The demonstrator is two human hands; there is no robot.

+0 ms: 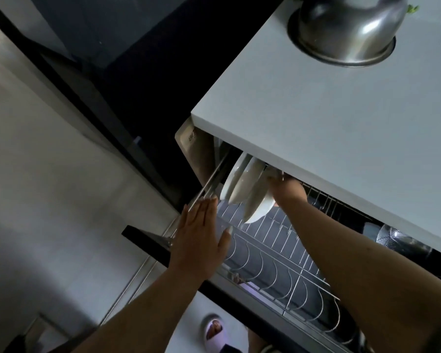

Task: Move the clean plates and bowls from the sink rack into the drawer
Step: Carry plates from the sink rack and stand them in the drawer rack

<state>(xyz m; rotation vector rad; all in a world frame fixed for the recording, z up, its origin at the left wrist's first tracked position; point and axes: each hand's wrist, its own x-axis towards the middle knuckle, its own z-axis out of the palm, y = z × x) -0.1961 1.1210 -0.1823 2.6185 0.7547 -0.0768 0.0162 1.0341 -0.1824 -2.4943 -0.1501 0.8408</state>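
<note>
A pulled-out drawer fitted with a steel wire dish rack (278, 253) stands open beneath the pale grey surface (329, 118). The right hand (284, 186) reaches deep under the surface's edge and grips the far rim of a white round ceramic plate (259, 202), which stands on edge, tilted, at the back end of the rack. Just beside it on the left, two more white plates (236, 182) stand upright, close against each other and partly tucked under the surface. The left hand (201, 238) is flat with fingers straight and together, palm down, hovering over the drawer's left side rail (209, 184); its fingertips lie near the lower rim of the upright plates, though contact cannot be made out. Most wire slots toward the drawer's front stand unfilled. On the surface above, an upturned stainless steel bowl (346, 29) rests rim down. Below, on the floor, a foot in a pale lilac slipper (213, 332) shows.
</note>
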